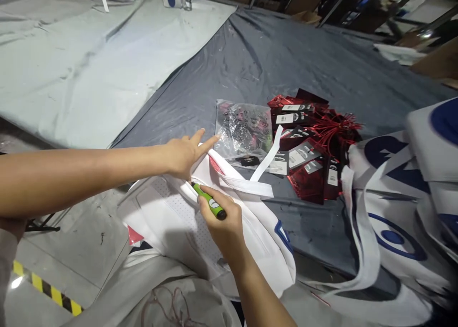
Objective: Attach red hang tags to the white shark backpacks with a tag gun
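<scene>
A white bag (pixel 246 231) with perforated panels, a pink-red lining and a blue-edged tab lies at the near table edge, against my lap. My left hand (pixel 184 155) rests on its upper edge with the fingers stretched out and spread; the thumb is partly hidden. My right hand (pixel 225 217) is closed round a green marker pen (pixel 210 201) with black ends and a pale oval label. Its tip points at the bag's edge, just below my left hand. A white strap (pixel 268 155) sticks up from the bag.
Beyond the bag lie a clear plastic pouch (pixel 243 127) of small items and a heap of red and black hang tags (pixel 311 150). More white bags with blue prints (pixel 390 208) crowd the right. A pale covered table (pixel 71 69) stands at left, shelving at the back.
</scene>
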Tool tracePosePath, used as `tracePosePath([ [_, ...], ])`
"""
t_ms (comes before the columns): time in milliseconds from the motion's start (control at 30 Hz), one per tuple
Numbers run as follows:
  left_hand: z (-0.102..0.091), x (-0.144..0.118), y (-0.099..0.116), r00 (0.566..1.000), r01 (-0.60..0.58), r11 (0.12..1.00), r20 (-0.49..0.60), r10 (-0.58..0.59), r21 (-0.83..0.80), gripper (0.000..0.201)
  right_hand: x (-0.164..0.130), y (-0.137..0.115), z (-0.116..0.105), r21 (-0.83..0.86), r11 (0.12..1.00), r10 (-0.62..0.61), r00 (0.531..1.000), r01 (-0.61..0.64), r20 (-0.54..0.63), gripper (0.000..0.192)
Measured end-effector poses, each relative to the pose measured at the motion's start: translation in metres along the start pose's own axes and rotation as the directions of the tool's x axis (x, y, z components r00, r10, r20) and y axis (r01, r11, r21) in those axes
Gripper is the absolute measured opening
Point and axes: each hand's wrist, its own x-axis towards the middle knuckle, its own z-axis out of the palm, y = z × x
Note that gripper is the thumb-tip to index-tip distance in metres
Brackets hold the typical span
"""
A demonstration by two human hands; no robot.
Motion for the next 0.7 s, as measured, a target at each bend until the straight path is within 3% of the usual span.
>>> tracePosePath([
  [100, 0.005, 0.007, -0.001, 1.0, -0.007, 1.0, -0.016, 0.006, -0.015, 0.127, -0.005, -0.002, 0.001, 0.047, 0.999, 0.008, 1.0, -0.009, 0.019, 0.021],
  [300, 0.005, 0.012, -0.018, 0.988, -0.143, 0.981, 0.032, 0.148, -0.132, 0.106, 0.001, 0.006, -0.002, 0.016, 1.0, 0.001, 0.995, -0.002, 0.095, 0.02],
  [467, 0.003, 0.008, -0.013, 0.996, -0.073, 0.988, 0.039, 0.079, -0.137, 0.119, 0.006, 0.018, 0.006, -0.055, 0.994, -0.096, 0.995, 0.098, 0.035, 0.025],
  [600, 0.006, 0.007, 0.004, 0.998, 0.057, 0.998, 0.006, -0.058, 0.025, 0.137, 0.005, 0.025, 0.009, -0.032, 0.98, -0.195, 0.981, 0.195, -0.005, 0.026],
  [700, 0.011, 0.008, 0.012, 0.993, 0.106, 0.988, -0.063, -0.1, 0.115, 0.135, 0.004, 0.028, 0.012, -0.029, 0.981, -0.192, 0.981, 0.191, -0.023, 0.026],
])
